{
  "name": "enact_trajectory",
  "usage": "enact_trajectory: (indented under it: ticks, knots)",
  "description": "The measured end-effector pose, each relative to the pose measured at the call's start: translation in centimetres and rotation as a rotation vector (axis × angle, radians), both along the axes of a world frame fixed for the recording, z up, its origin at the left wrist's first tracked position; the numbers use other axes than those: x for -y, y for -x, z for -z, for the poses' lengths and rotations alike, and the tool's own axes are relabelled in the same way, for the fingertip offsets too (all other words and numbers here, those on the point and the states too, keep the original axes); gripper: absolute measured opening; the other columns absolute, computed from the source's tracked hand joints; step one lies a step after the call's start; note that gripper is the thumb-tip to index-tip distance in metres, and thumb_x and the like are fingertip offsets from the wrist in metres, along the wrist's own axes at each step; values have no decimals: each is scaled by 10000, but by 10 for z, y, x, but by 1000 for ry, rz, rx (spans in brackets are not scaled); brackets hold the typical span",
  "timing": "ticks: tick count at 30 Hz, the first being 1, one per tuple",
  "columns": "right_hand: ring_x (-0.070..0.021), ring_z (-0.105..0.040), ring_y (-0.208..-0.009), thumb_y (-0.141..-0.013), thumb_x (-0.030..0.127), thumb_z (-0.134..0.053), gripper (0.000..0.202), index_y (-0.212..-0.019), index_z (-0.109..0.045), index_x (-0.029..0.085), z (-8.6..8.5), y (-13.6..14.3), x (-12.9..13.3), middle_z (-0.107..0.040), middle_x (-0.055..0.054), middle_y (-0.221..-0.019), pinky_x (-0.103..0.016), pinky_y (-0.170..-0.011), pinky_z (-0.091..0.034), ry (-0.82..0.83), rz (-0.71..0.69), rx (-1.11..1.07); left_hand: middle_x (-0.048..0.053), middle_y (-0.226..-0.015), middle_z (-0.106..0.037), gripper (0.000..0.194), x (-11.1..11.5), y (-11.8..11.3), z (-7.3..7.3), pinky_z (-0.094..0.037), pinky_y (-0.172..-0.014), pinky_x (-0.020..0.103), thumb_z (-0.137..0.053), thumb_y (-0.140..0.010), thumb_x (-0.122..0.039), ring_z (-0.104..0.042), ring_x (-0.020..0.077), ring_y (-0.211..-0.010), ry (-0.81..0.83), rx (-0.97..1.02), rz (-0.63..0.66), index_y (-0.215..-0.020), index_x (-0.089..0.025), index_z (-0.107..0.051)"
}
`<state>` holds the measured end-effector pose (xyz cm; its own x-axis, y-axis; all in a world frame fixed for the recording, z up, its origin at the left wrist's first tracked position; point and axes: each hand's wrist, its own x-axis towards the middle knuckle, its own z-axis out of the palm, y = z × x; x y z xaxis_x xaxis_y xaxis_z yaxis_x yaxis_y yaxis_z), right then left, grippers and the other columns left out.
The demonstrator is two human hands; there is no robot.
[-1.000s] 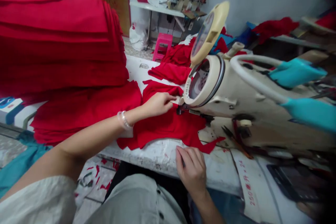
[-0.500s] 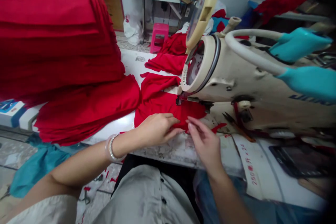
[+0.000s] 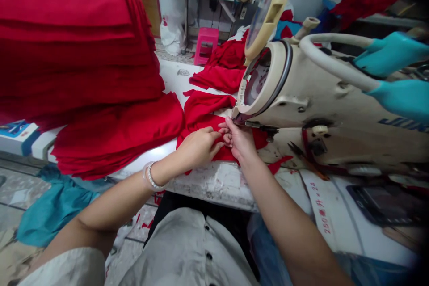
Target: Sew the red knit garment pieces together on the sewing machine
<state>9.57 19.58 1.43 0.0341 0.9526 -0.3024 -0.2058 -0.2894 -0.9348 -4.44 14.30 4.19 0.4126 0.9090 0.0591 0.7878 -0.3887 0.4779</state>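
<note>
A red fabric piece (image 3: pixel 201 111) lies on the white table (image 3: pixel 214 183) under the head of a cream sewing machine (image 3: pixel 301 107). My left hand (image 3: pixel 197 146), with a beaded bracelet at the wrist, presses flat on the fabric just left of the needle area. My right hand (image 3: pixel 238 139) rests on the same fabric beside it, fingers reaching up toward the presser foot. The fingertips of both hands almost meet. The needle itself is hidden behind my right hand.
A tall stack of red fabric (image 3: pixel 73 53) fills the left of the table. More red pieces (image 3: pixel 221 71) lie behind the machine. Teal-wrapped bars (image 3: pixel 392 71) jut out at right. A pink stool (image 3: pixel 205 44) and another table stand at the back; teal cloth (image 3: pixel 50 214) lies on the floor.
Both hands slid forward along the fabric from the table's front edge toward the machine's presser foot. The right hand came up from the table edge to beside the left.
</note>
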Motion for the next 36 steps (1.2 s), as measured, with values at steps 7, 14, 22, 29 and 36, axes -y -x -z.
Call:
enact_trajectory:
  ticks: [7,14,22,29,36]
  knots:
    - [-39,-389,-320,-611,536,-846,437,-671,-647,152,5,-6,14,-622,-1,-521,-178,-301,-209,-76,65,31,123,-1036,-678,303,9,-2,-1,-543,-760,337,-508,-1006,-294,-686,240,-897,8,-72,101,-1193,-143,-693]
    - [-34,-372,-318,-650,507,-824,392,-686,-677,146,4,-10,17,-603,9,-498,-184,-307,-190,-100,12,59,142,-1105,-701,317,22,-7,-3,-552,-794,373,-543,-991,-273,-699,262,-939,-33,-43,124,-1253,-128,-648]
    - [-45,-370,-298,-762,520,-760,413,-617,-636,153,5,3,5,-570,4,-449,-192,-296,-222,-151,121,149,155,-1116,-683,339,18,-11,-2,-536,-792,371,-550,-975,-227,-692,271,-947,-41,-114,62,-1280,-94,-616]
    - [-36,-351,-315,-662,518,-818,400,-706,-630,168,3,-9,26,-589,27,-496,-188,-318,-202,-165,91,50,116,-980,-685,271,36,-8,-1,-469,-846,434,-528,-1011,-321,-656,257,-907,-95,-136,142,-1068,-138,-718]
    - [-44,-267,-376,-690,501,-810,374,-815,-622,203,1,-33,52,-412,112,-475,-193,-377,-187,-202,-49,75,135,-1189,-692,307,69,25,-17,-498,-896,370,-614,-972,-391,-670,225,-1023,-416,227,16,-809,-156,-723]
